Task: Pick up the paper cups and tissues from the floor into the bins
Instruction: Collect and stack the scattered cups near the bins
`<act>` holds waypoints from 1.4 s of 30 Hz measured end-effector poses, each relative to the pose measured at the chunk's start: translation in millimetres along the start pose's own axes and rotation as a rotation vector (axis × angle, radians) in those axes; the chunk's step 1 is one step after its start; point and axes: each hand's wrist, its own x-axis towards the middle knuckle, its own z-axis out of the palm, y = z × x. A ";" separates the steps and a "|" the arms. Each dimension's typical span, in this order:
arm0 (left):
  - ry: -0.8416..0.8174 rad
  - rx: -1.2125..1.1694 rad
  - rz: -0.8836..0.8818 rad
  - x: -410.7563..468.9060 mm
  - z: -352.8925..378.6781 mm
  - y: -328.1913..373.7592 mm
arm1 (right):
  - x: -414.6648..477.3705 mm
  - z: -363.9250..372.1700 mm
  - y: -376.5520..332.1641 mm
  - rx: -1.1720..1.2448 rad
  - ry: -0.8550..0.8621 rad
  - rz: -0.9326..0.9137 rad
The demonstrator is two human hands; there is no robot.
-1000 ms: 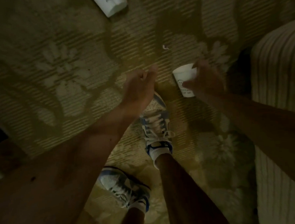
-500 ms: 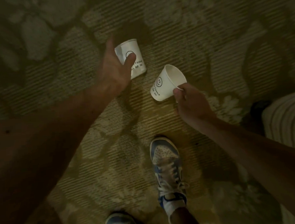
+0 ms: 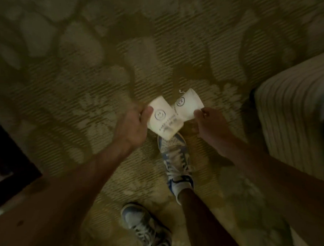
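Note:
Two white paper cups with a printed smiley face are held above the patterned carpet. My left hand [image 3: 133,127] grips the left cup [image 3: 163,119] by its side, fingers curled round it. My right hand [image 3: 209,122] pinches the right cup [image 3: 187,106] at its edge. The two cups touch each other in the middle of the view, just above my front shoe. No tissues and no bins are in view.
A striped upholstered seat [image 3: 294,117] stands at the right edge. Dark wooden furniture [image 3: 5,159] fills the lower left corner. My two blue and white shoes [image 3: 175,159] stand on the floral carpet [image 3: 118,69] below the hands.
My left hand has closed on the second cup and lifted it off the carpet. Both hands have drawn back toward my feet, bringing the two cups together.

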 end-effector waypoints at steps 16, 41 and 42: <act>-0.094 -0.481 0.309 -356.6 -284.1 213.0 | -458.9 -158.6 -170.6 0.719 -0.188 -0.215; 0.082 -0.718 0.532 -547.5 -500.1 449.6 | -647.5 -374.2 -352.8 0.818 -0.063 -0.656; 0.085 -0.708 0.513 -538.6 -497.5 462.8 | -638.3 -386.8 -355.7 0.801 -0.054 -0.639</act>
